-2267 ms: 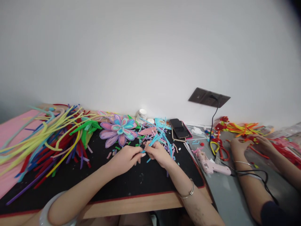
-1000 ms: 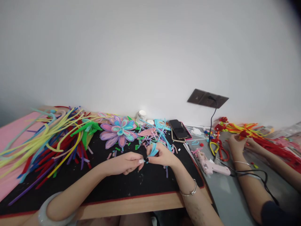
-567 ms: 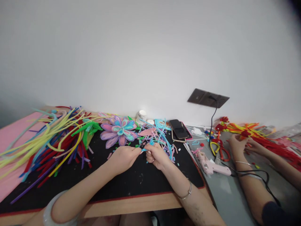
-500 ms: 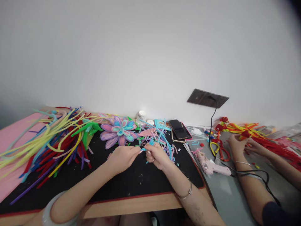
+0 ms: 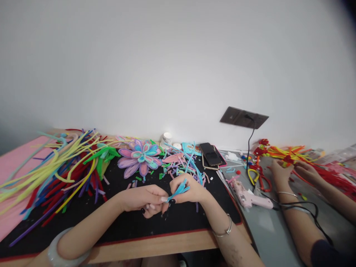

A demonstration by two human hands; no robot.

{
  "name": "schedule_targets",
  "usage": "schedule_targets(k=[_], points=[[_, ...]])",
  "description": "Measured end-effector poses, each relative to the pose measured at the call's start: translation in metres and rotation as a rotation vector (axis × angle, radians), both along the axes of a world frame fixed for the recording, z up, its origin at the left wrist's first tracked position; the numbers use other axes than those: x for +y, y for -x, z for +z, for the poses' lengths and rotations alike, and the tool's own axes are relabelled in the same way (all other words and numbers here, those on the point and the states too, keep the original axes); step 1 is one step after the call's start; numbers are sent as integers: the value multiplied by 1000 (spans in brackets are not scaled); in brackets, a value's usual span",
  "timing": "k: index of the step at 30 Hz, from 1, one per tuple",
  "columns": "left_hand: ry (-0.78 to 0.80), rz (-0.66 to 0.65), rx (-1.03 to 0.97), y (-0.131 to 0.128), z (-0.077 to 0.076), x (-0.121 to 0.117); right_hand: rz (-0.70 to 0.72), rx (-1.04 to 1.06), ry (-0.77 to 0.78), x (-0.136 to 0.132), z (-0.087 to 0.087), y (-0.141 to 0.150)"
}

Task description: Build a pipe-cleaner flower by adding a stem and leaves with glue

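Since the earlier frame: both hands have dropped closer to the desk's near edge, and the fuzzy light-blue bundle of bent stems (image 5: 180,189) now shows fanned out. Left hand (image 5: 144,198) has turned, more of its fingers in sight.

Bundle position: between the hands, above the black mat with red edging (image 5: 133,226) on the wooden desk (image 5: 155,243). Long axis slants, narrow gathered end toward the left hand, spread end away from the body and to the right, lying over the right hand (image 5: 191,189). Right hand is the nearer to most of its length; left meets only the narrow tip.

Grip: right hand closed, thumb and fingers pinching close to the narrow end. Left thumb and finger pinched at the tip, other fingers curled beneath. Exact finger contact there partly hidden.

Surroundings: large purple, pink and blue petalled flower of fuzzy stems (image 5: 140,157) flat beyond the left hand, apart from it. Loose pastel stem scraps (image 5: 178,168) beyond the right. Pale pink glue gun (image 5: 250,198) well to the right, near a co-worker's hands (image 5: 282,174), which hold a small red and yellow piece (image 5: 288,160).
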State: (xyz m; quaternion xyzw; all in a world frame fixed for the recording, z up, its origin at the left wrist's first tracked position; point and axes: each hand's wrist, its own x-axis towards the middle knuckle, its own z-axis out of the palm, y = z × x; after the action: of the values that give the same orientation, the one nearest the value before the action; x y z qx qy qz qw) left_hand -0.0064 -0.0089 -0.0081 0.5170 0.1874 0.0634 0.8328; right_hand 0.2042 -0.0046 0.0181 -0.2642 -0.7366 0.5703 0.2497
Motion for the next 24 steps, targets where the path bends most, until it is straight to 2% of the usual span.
schedule_targets(k=[3, 7, 8, 10, 13, 15, 17, 19, 22, 24], points=[[-45, 74, -18, -4, 1, -3, -32, 1, 24, -2, -1, 1], [-289, 161, 17, -10, 1, -4, -182, 29, 42, -1, -8, 6], [-406, 209, 57, -11, 1, -4, -247, 54, 62, 0, -11, 9], [-743, 336, 170, -12, -1, -3, -383, 143, 152, 0, -18, 16], [-1267, 465, 385, -13, -6, -1, -518, 265, 391, 0, -28, 28], [-1401, 482, 472, -12, -8, 0, -544, 276, 507, 1, -31, 31], [-1355, 497, 432, -11, -6, 3, -501, 267, 484, 3, -30, 28], [-1152, 478, 299, -9, -2, 4, -401, 232, 304, 7, -24, 20], [-613, 304, 116, -5, 1, 6, -236, 115, 30, 11, -13, 5], [-300, 190, 41, -1, 1, 6, -147, 61, -31, 11, -7, 0]])
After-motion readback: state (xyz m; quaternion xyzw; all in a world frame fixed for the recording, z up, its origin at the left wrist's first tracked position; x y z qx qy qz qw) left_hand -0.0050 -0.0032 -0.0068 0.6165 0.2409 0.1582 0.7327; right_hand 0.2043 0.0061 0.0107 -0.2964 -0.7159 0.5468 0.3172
